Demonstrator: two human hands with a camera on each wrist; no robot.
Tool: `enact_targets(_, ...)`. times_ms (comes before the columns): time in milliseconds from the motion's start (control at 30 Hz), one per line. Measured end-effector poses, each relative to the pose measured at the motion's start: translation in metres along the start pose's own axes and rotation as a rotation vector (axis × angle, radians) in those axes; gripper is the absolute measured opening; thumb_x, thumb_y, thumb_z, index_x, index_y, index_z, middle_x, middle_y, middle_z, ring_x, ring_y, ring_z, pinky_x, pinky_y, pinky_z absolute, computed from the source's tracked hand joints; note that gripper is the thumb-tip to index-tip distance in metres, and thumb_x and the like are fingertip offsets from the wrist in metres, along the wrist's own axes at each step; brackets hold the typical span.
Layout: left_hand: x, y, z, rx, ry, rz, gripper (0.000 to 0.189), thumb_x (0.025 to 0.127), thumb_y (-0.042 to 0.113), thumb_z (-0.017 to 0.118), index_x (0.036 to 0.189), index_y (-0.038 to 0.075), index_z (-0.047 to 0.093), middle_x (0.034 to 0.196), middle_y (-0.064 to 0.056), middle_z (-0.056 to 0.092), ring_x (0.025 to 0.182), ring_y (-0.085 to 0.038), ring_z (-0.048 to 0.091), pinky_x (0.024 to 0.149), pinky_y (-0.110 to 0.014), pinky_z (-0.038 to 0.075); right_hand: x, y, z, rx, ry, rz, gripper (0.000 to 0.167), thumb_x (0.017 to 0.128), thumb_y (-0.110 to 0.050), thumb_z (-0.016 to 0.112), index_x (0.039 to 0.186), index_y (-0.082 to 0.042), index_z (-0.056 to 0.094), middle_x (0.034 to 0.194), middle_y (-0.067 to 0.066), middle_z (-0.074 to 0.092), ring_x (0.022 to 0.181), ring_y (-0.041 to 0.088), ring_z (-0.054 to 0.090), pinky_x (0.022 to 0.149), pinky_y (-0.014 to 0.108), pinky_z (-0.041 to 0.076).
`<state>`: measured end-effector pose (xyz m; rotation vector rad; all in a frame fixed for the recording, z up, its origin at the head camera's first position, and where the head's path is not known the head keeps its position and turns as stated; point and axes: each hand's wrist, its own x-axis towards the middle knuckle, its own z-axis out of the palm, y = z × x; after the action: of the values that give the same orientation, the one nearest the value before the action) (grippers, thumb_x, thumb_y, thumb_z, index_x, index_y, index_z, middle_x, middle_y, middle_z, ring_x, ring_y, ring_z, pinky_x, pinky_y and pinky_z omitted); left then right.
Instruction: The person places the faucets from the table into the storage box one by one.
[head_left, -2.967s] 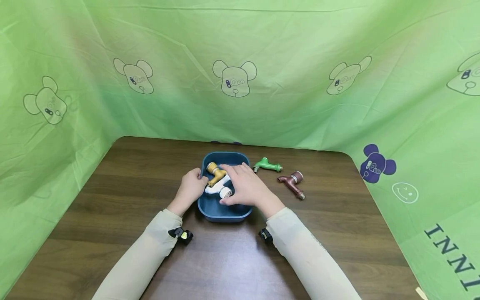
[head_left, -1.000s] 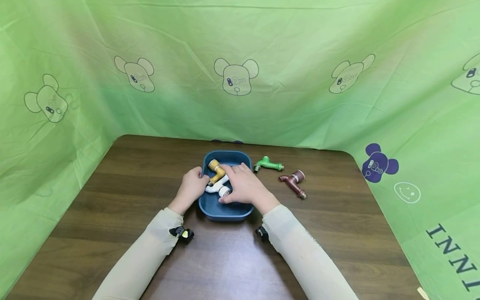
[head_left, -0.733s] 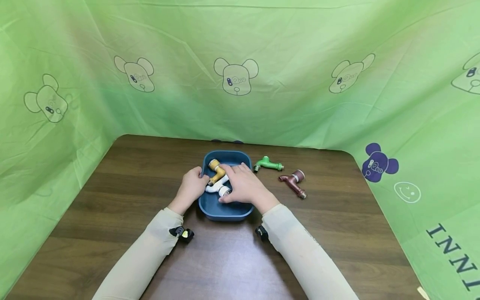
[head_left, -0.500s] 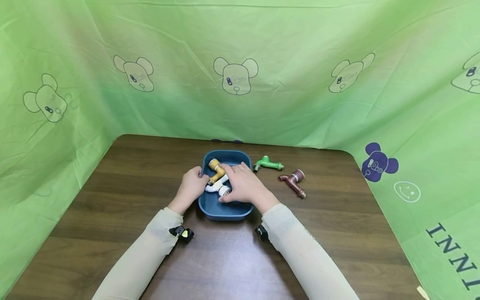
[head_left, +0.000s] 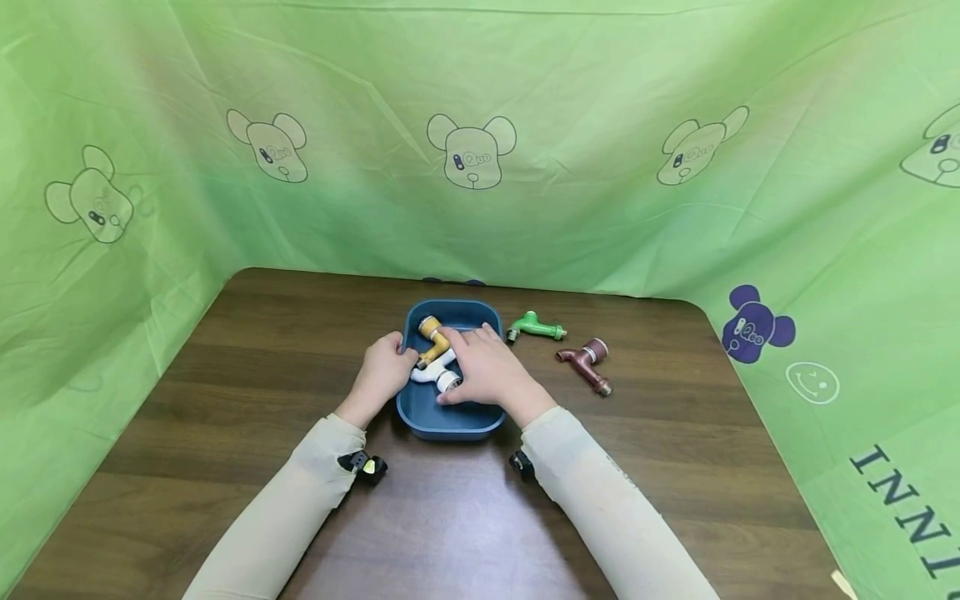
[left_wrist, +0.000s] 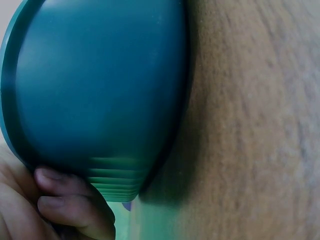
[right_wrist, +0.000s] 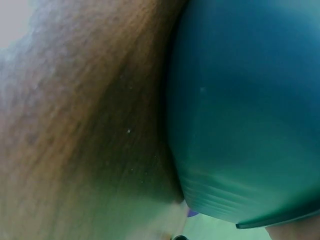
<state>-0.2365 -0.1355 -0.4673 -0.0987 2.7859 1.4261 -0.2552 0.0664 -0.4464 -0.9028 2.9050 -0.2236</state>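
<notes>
A blue plastic basin (head_left: 450, 421) stands on the table with a yellow tap (head_left: 437, 345) and a white tap (head_left: 431, 373) lying in it. My left hand (head_left: 381, 371) grips the basin's left rim, with its curled fingers (left_wrist: 70, 207) against the outer wall in the left wrist view. My right hand (head_left: 491, 371) reaches over the right rim and holds the white tap, thumb by its round knob. Its index finger lies close to the yellow tap; whether they touch cannot be told. Part of the white tap is hidden under the right hand.
A small green tap (head_left: 536, 326) lies just right of the basin. Farther right is a dark red tap (head_left: 587, 364). All stand on a brown wooden table (head_left: 667, 467), with a green printed cloth (head_left: 570, 183) hanging behind and at the sides.
The yellow tap has turned slightly and shifted a little away from me; the white tap has moved very slightly. Both hands have stayed nearly still at the basin.
</notes>
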Motion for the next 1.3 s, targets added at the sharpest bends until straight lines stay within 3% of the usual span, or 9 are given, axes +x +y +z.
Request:
enact_targets(533,0.0010,-0.0012,0.0002,0.002,-0.003,-0.008,0.027,0.095,0.016,0.058,0.074,0.011,0.042,0.066,-0.001,0.037,0.059,-0.018,0.043,0.053,-0.029,0.031,-0.0001,-0.0052,-0.0014,-0.092,-0.019,0.008,0.118,0.070,-0.075,0.078,0.161,-0.019,0.028,0.148,0.012,0.054,0.139,0.033,0.047,0.125,0.053,0.017)
enact_targets(1300,0.0008,-0.0004,0.0000,-0.008,-0.006,-0.010,0.026,0.095,0.016,0.058,0.074,0.011,0.043,0.066,-0.001,0.038,0.060,-0.019,0.045,0.053,-0.029,0.032,-0.0020,-0.0071,-0.0035,-0.083,-0.042,0.021,0.117,0.072,-0.074,0.077,0.163,-0.020,0.024,0.151,0.011,0.052,0.142,0.034,0.044,0.125,0.052,0.015)
